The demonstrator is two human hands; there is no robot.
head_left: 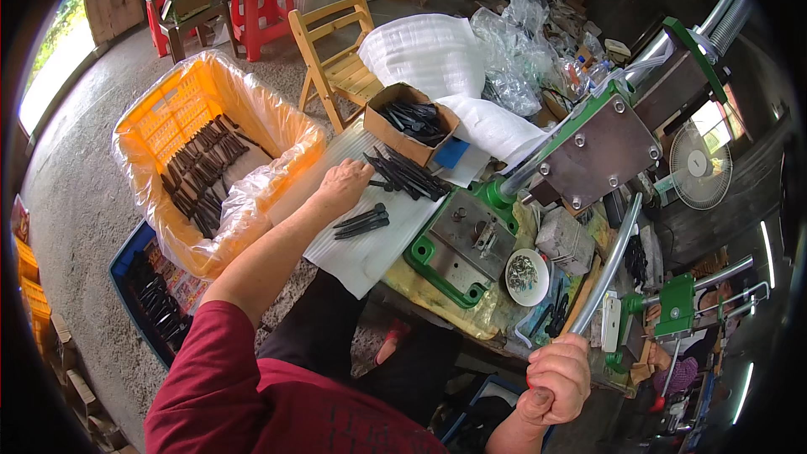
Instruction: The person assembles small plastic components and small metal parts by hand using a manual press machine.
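Note:
My left hand (343, 186) is at the left edge of a pile of slim black handle-like pieces (407, 175) on a white foam sheet (343, 262). Its fingers are bent together, and what they hold, if anything, is hidden. A few more black pieces (362, 222) lie just below that hand. My right hand (558, 380) is wrapped round the lower end of a long metal lever (611, 262) on a green bench press (599, 151). Under the press head sits a steel fixture plate (467, 234) on a green base (450, 284).
A cardboard box (395, 141) of black pieces stands behind the pile. A bowl (527, 277) of small metal parts sits right of the base. On the left are a plastic-lined orange crate (160, 109) with rows of brown pieces and a blue tray (126, 261). A wooden chair (349, 67) stands behind.

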